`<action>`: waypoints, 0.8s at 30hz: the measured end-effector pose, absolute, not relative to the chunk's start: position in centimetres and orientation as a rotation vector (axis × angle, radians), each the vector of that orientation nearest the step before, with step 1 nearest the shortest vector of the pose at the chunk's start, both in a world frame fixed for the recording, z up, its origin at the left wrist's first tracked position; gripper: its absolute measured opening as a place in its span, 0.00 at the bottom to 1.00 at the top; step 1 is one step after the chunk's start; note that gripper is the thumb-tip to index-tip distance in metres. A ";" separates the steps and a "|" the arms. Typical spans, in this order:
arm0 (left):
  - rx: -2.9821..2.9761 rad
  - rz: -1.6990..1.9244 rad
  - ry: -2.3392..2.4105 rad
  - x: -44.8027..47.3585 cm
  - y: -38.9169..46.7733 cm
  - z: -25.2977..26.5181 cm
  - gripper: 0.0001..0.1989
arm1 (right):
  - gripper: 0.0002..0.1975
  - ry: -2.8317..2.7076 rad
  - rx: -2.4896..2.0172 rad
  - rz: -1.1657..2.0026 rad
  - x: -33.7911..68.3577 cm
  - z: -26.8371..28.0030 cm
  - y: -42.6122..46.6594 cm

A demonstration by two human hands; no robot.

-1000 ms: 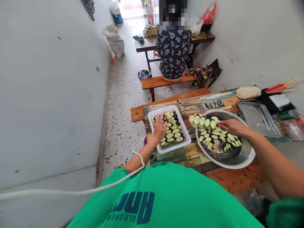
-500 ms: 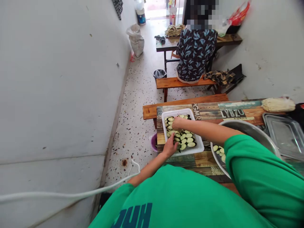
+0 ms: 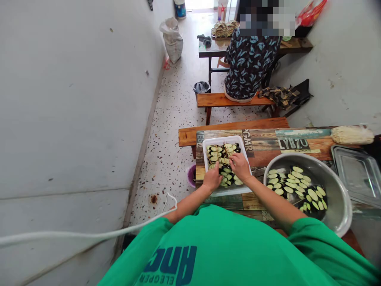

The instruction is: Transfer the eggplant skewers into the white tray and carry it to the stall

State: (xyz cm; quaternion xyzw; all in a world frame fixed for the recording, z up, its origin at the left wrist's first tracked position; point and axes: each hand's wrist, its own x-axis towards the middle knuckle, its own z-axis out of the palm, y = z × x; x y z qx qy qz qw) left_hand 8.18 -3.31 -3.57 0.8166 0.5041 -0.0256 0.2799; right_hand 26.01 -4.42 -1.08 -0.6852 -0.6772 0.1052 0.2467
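Tray (image 3: pixel 206 158): near left edge of surface (image 3: pixel 262 146).
Slices (image 3: pixel 228 177): in tray; more in basin (image 3: pixel 337 194), right of tray.
Left hand (image 3: pixel 212 179): fingers against tray slices; grip cannot be told.
Right hand (image 3: pixel 241 167): fingers bent at tray slices; grip cannot be told.

Your single view looks from your head, forward and steeply down past your green shirt (image 3: pixel 232 246), with your left hand (image 3: pixel 212 178) and right hand (image 3: pixel 240 167) mid-frame over the bench (image 3: pixel 263 143) and the far bright opening (image 3: pixel 202 4) along the top edge.
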 end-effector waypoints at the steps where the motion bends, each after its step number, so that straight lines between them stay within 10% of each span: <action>1: 2.147 -0.070 1.368 8.2 -3.4 -3.6 0.38 | 0.13 -1.777 -1.876 0.253 26.0 -1.1 -5.2; 24: 2.303 -0.315 1.493 9.0 -6.3 -0.1 0.31 | 0.14 -1.759 -2.111 0.581 27.5 -6.3 -9.6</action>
